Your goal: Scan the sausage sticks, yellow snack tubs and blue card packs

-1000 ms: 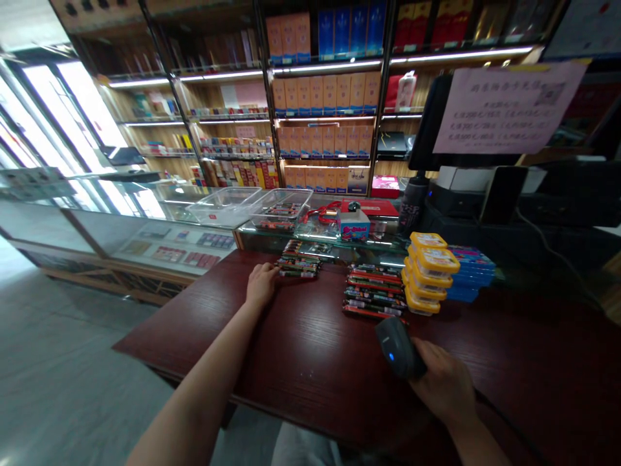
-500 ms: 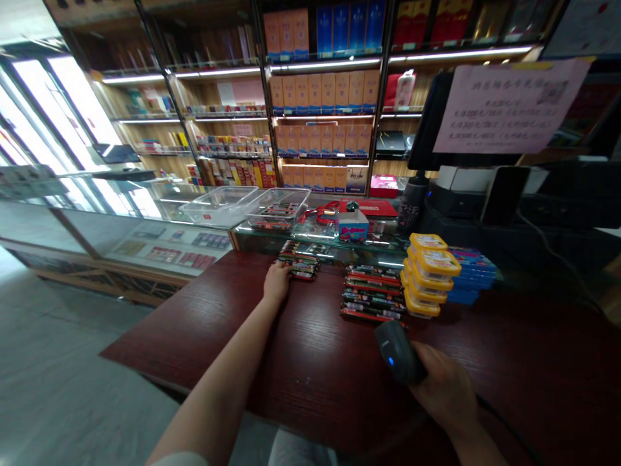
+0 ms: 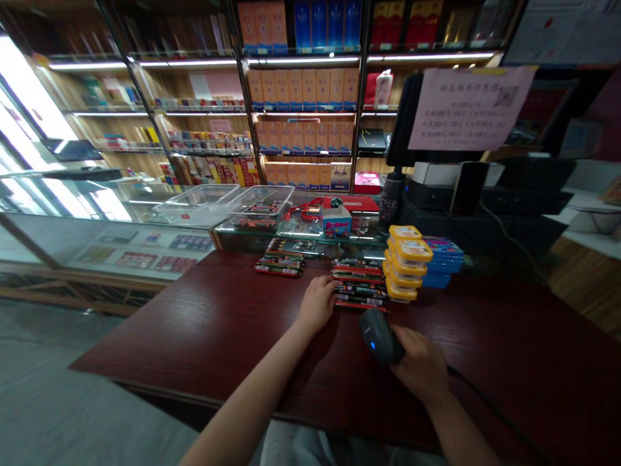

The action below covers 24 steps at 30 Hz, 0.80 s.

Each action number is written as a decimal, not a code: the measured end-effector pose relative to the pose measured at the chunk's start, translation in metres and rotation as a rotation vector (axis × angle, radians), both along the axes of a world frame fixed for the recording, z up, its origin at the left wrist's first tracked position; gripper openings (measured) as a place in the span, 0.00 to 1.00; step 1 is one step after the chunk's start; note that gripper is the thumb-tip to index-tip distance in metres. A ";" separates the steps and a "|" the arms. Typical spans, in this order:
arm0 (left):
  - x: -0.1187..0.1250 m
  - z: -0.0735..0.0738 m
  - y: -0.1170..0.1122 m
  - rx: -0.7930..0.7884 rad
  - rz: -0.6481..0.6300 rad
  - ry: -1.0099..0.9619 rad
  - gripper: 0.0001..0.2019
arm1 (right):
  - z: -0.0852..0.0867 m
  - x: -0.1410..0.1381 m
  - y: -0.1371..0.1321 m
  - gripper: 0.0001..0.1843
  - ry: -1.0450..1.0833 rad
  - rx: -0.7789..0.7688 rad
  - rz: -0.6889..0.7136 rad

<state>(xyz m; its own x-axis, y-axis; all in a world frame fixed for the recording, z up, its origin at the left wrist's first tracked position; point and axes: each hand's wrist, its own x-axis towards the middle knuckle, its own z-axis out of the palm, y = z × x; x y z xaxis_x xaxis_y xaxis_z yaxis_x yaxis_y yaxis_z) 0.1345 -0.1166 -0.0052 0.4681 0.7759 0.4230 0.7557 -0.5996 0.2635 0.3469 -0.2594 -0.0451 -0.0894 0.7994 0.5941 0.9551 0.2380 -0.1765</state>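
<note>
My right hand (image 3: pixel 421 362) is wrapped around the handle of a dark handheld barcode scanner (image 3: pixel 381 336) with a lit blue light, held over the dark wooden counter. My left hand (image 3: pixel 319 303) reaches the left end of a row of thin stick-shaped packets (image 3: pixel 359 286) in black, red and green wrappers. Its fingertips touch the packet ends, partly hidden, and whether they grip one cannot be made out. A smaller group of similar packets (image 3: pixel 280 260) lies farther left. Right of the row stand stacked yellow-lidded tubs (image 3: pixel 406 264), beside a pile of blue packs (image 3: pixel 440 260).
Behind the counter (image 3: pixel 194 323), a glass case carries clear plastic trays (image 3: pixel 262 206), a small blue-pink box (image 3: pixel 336 221) and a red box (image 3: pixel 359 206). A monitor with a pink paper sign (image 3: pixel 468 110) stands at right. The scanner's cord (image 3: pixel 485 401) trails right.
My left hand has moved right, from the smaller packet group to the left end of the larger row. My right hand still holds the scanner. The view has turned slightly right.
</note>
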 end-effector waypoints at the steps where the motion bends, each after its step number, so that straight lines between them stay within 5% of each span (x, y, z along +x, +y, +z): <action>1: 0.007 -0.004 -0.003 0.009 -0.014 0.003 0.18 | 0.001 0.000 -0.001 0.14 -0.003 -0.001 0.000; 7: 0.027 -0.025 -0.002 0.053 0.032 0.118 0.22 | 0.003 -0.002 -0.004 0.12 0.028 -0.041 -0.029; 15: 0.028 -0.027 0.003 0.081 0.062 0.028 0.14 | 0.006 -0.005 -0.001 0.11 0.058 -0.059 -0.064; 20: 0.022 -0.027 0.003 0.044 0.068 -0.242 0.13 | 0.007 -0.005 -0.003 0.12 0.056 -0.042 -0.075; 24: 0.011 -0.033 0.011 -0.225 0.048 -0.660 0.13 | 0.009 -0.005 -0.004 0.12 0.053 -0.042 -0.040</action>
<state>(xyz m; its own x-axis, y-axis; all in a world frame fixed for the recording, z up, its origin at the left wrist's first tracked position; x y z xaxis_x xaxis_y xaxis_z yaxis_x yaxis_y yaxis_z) 0.1453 -0.1059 -0.0378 0.1321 0.8912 0.4339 0.4193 -0.4469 0.7903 0.3423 -0.2634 -0.0361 -0.0262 0.8261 0.5630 0.9527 0.1912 -0.2362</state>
